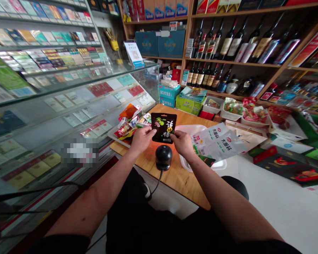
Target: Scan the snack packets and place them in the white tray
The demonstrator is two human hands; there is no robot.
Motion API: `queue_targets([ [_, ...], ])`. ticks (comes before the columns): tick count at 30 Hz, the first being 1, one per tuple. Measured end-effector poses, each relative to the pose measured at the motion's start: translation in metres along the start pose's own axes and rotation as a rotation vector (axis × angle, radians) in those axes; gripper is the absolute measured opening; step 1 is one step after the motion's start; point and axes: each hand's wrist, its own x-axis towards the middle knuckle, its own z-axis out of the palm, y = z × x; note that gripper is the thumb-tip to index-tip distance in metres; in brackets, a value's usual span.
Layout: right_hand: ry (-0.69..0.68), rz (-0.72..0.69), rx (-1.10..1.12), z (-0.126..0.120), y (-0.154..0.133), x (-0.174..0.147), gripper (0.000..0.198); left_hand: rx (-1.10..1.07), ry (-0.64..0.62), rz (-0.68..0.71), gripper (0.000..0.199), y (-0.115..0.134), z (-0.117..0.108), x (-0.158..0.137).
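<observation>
A black snack packet (163, 124) with green fruit and white lettering is stretched upright between my two hands. My left hand (142, 141) pinches its left edge, thumb on the front. On the opposite edge, my right hand (183, 143) grips the lower right corner in the same way. Just below the packet, a round black device (163, 157) with a cable stands on the wooden table (145, 160). To the left lies a tray of mixed snack packets (125, 127). On the right, clear and white snack packets (214, 141) lie over a white tray (187, 164).
A glass display counter (76, 95) runs along the left, with packs inside. Behind the table stand a green box (189, 105) and several white bins of snacks (231, 109). Wine bottles (229, 44) line the back shelves. The device's cable (157, 185) hangs over the table's front edge.
</observation>
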Motion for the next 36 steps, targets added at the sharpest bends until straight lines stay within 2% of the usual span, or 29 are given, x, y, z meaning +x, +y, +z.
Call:
queue_targets([
  [5, 0.017, 0.039, -0.093, 0.007, 0.01, 0.005, 0.029, 0.058, -0.041, 0.05, 0.034, -0.011, 0.006, 0.004],
  [9, -0.035, 0.104, -0.06, 0.016, 0.016, 0.006, 0.024, 0.106, -0.05, 0.048, 0.03, -0.02, 0.012, 0.005],
  [14, -0.064, 0.109, -0.094, 0.027, 0.025, 0.005, 0.023, 0.153, -0.036, 0.034, 0.026, -0.031, 0.018, 0.003],
  [24, -0.138, 0.154, -0.168, 0.05, 0.045, 0.012, 0.022, 0.161, -0.05, -0.033, 0.023, -0.073, 0.031, 0.005],
  [31, -0.154, 0.18, -0.212, 0.052, 0.047, 0.013, 0.023, 0.16, -0.058, -0.026, 0.025, -0.072, 0.032, 0.006],
  [36, -0.138, 0.183, -0.196, 0.043, 0.043, 0.014, 0.023, 0.152, -0.003, 0.009, 0.023, -0.064, 0.032, 0.008],
])
